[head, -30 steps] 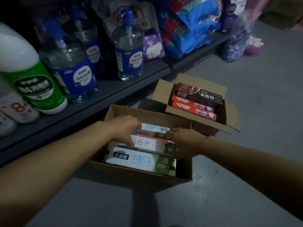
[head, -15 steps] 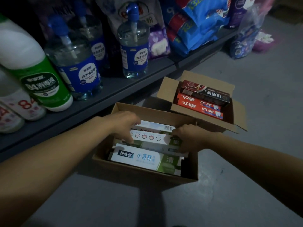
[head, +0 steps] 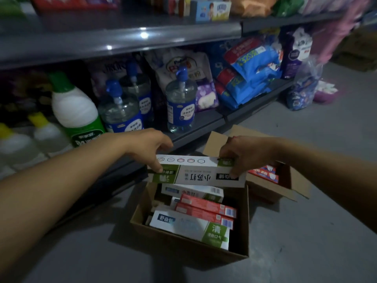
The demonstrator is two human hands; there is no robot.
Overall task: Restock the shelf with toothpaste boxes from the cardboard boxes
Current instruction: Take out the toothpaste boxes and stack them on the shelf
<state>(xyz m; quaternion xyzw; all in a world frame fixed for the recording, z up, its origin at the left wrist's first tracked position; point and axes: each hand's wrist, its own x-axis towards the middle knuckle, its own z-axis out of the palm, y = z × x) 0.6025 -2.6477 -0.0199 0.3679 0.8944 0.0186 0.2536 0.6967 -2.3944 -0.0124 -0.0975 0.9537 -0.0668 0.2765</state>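
Observation:
A white and green toothpaste box (head: 195, 172) hangs level above the near cardboard box (head: 183, 248). My left hand (head: 149, 146) pinches its left end and my right hand (head: 242, 154) pinches its right end. Inside the near cardboard box lie several more toothpaste boxes, among them a white and green one (head: 189, 227) and two red ones (head: 206, 209). A second cardboard box (head: 285, 186) behind my right hand holds red toothpaste boxes (head: 265, 174), mostly hidden.
The grey bottom shelf (head: 200, 121) carries blue-labelled pump bottles (head: 180, 103), a green and white bottle (head: 77, 115) and blue packs (head: 248, 74). An upper shelf edge (head: 122, 41) runs overhead. A plastic bag (head: 302, 90) sits on the grey floor at the right.
Both hands have lifted the white and green toothpaste box out of the near cardboard box, uncovering red boxes beneath. My view has tilted up, bringing the upper shelf in.

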